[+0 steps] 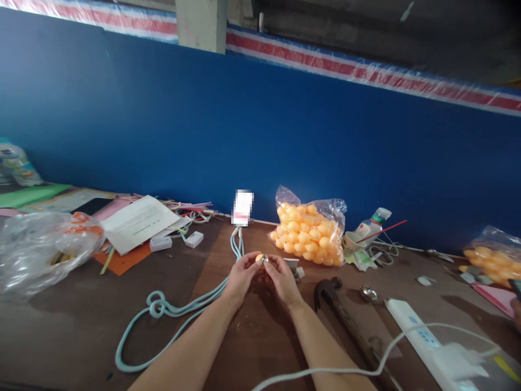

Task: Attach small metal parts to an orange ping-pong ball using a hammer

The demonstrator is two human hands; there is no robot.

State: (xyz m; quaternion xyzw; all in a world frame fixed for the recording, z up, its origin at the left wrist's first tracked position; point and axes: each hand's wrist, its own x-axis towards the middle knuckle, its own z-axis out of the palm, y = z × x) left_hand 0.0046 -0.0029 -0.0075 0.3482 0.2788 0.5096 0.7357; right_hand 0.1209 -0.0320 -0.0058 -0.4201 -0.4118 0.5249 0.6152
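Observation:
Between the fingertips of both hands is a small orange ball (259, 259) with a shiny metal piece on its near side; I cannot make out what that piece is. My left hand (243, 273) pinches the ball from the left, thumb on top. From the right, my right hand (281, 276) presses on the same ball with thumb and fingers. Just beyond my hands stands a clear plastic bag (307, 231) full of similar orange balls. A claw hammer (342, 315) lies on the brown table (252, 336) right of my right forearm.
A light blue cord (179, 310) runs left of my arms to a white card (242, 208). To the right lie a metal object (368, 294), a power strip (423, 336) and a white cable. Papers (138, 222) and a plastic bag (49, 250) cover the left. Behind rises a blue partition.

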